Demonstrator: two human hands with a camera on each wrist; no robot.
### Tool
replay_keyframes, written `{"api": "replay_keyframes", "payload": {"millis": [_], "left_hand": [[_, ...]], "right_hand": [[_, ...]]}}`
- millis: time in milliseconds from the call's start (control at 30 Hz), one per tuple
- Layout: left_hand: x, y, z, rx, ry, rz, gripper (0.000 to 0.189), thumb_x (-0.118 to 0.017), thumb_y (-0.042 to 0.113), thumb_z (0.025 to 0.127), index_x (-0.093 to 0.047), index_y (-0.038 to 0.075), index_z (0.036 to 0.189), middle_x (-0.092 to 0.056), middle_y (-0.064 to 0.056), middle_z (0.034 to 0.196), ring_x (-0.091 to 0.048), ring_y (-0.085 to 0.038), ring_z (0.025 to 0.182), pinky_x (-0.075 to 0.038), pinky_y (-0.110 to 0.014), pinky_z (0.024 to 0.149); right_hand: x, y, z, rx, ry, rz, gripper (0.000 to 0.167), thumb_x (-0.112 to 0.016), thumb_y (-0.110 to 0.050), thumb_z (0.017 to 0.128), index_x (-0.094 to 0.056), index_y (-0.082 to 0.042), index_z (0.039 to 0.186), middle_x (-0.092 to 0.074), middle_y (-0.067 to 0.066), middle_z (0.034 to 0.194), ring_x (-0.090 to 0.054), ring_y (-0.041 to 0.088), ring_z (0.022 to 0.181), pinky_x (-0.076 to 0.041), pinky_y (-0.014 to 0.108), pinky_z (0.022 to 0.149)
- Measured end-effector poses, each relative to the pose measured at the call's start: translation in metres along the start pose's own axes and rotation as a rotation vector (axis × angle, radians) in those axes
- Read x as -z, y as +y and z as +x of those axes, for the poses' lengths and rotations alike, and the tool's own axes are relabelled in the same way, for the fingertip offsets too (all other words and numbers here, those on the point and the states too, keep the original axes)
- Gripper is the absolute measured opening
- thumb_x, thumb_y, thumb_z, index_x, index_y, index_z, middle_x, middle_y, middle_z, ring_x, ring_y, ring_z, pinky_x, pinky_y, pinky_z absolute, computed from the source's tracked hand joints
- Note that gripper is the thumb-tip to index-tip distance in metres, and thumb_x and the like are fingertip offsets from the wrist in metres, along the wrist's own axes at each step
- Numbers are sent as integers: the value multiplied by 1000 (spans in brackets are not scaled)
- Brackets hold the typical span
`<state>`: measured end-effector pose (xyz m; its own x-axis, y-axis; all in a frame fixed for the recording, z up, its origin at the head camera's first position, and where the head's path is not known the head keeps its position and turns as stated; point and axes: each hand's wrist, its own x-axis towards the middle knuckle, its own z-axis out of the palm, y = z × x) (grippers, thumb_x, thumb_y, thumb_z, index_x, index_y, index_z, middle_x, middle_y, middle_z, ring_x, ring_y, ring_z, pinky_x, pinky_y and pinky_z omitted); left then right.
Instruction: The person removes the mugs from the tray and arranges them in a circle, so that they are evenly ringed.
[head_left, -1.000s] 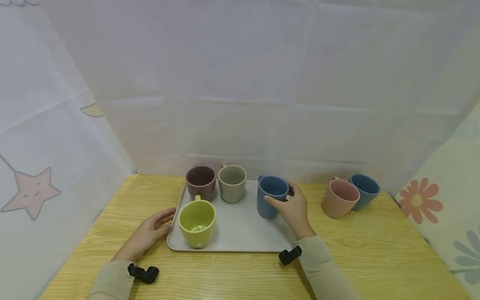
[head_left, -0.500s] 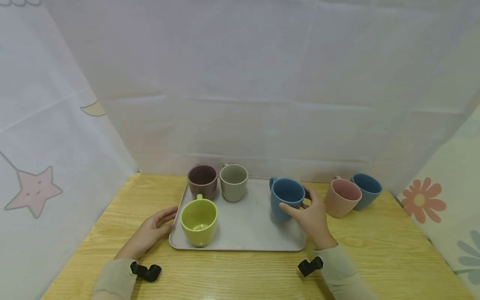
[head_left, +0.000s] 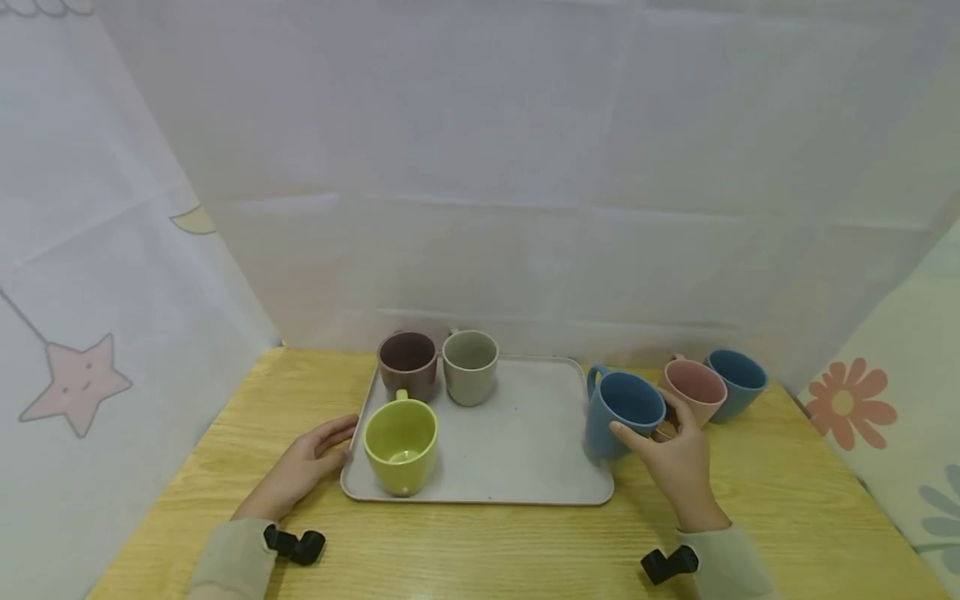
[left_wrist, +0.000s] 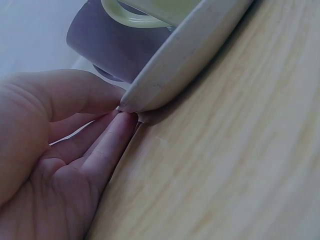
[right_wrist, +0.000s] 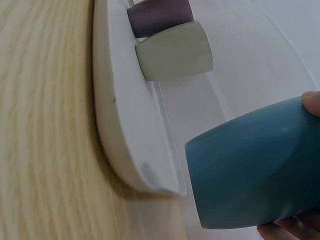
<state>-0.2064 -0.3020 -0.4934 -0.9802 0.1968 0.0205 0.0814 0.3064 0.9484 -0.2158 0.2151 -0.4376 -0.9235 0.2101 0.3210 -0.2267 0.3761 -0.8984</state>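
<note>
My right hand [head_left: 678, 458] grips a blue mug [head_left: 611, 425] by its rim and side, thumb in front, fingers behind. The mug is raised and tilted at the right end of the pale tray [head_left: 517, 467], its handle facing back left. In the right wrist view, the blue mug [right_wrist: 255, 165] hangs apart from the tray. My left hand [head_left: 307, 462] rests beside the tray's left edge, its fairly straight fingers and thumb touching the rim [left_wrist: 160, 80]. On the tray stand a yellow-green mug [head_left: 401, 467], a purple mug [head_left: 412, 383] and a grey mug [head_left: 471, 383].
Right of the tray, a pink mug [head_left: 701, 387] stands on the wooden table [head_left: 465, 550], partly behind my right hand. A second blue mug [head_left: 738, 387] is close behind it. A white cloth [head_left: 480, 250] hangs along the table's back edge.
The blue mug in my right hand has moved right, from over the tray to its right edge, close to the pink mug. My left hand stays at the tray's left edge.
</note>
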Motion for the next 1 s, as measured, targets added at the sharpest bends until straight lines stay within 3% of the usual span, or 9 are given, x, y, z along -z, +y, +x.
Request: {"api": "replay_keyframes", "payload": {"millis": [300,600,1000], "left_hand": [[0,1,0,14,-14,-15,62,-61,12,102,-33,-4,155,-44,-27,152,-35,-39,143,-40,-10,98],[-1,0,0,23,-6,-7,62,-61,14,102,-34,-3,155,-45,-26,152,-37,-33,143,-40,-10,98],[0,-1,1,24,-9,-30,62,-62,13,102,-34,-2,155,-45,-25,152,-33,-37,144,-39,-10,99]], "right_hand": [[18,10,-8,-90,61,-134,77,-92,-24,77,-54,-7,142,-57,9,123,-51,12,107,-47,5,78],[31,14,-6,-123,63,-118,80,-91,-23,77,-50,-3,144,-55,11,130,-50,14,112,-48,5,79],[43,23,-7,-141,37,-154,85,-92,-24,77,-48,-3,146,-53,13,133,-49,14,112,-47,4,77]]}}
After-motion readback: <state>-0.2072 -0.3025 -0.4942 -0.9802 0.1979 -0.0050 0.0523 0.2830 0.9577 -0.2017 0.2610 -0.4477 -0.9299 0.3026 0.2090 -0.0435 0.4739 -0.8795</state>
